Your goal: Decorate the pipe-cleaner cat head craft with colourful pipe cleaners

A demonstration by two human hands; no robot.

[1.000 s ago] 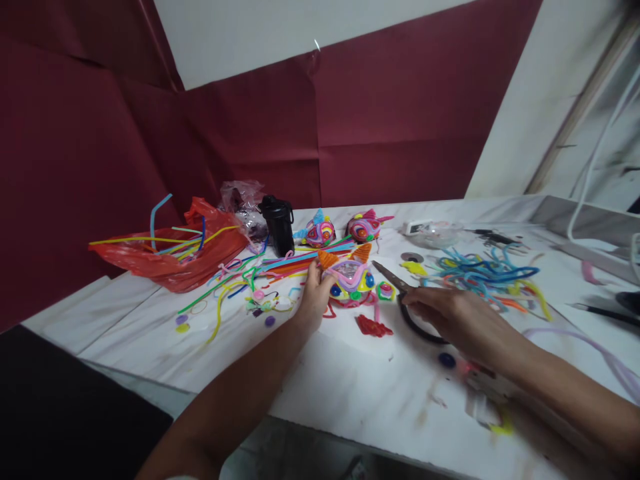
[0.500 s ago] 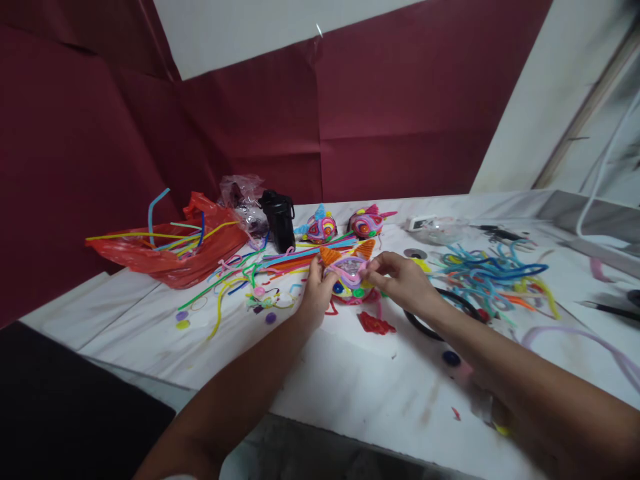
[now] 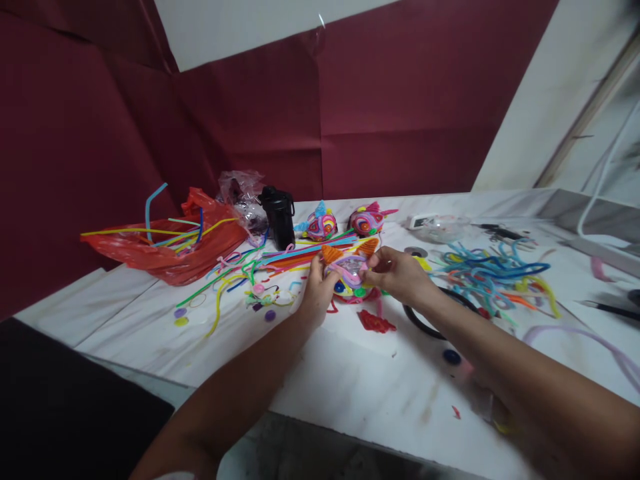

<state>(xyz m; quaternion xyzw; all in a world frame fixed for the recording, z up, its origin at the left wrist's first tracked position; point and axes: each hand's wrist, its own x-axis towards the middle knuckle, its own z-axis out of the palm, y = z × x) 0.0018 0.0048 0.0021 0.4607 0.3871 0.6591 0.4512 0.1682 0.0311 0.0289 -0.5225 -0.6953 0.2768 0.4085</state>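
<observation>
Between my hands is a colourful pipe-cleaner craft [image 3: 352,272], with two orange pointed ears on top, a lilac loop around a clear middle, and blue and green buttons below. My left hand [image 3: 317,291] is closed on its left side, thumb in front. My right hand [image 3: 399,272] pinches at the right edge of the craft, fingertips together by the lilac loop. A red textured piece [image 3: 376,322] lies just in front of it on the table. Behind stand two finished-looking pipe-cleaner figures, a blue-eared one [image 3: 321,225] and a pink-finned one [image 3: 367,220].
At left, a red plastic bag [image 3: 165,259] holds pipe cleaners, near a black bottle [image 3: 279,217]. A tangle of blue pipe cleaners [image 3: 493,270] lies right. A black ring [image 3: 415,323] is under my right forearm; a dark blue button [image 3: 452,357] sits closer. Purple discs [image 3: 270,316] are scattered left.
The view has shifted very slightly. My right fingers have moved a little and bunch closer at the craft's right edge; my left hand keeps its hold.
</observation>
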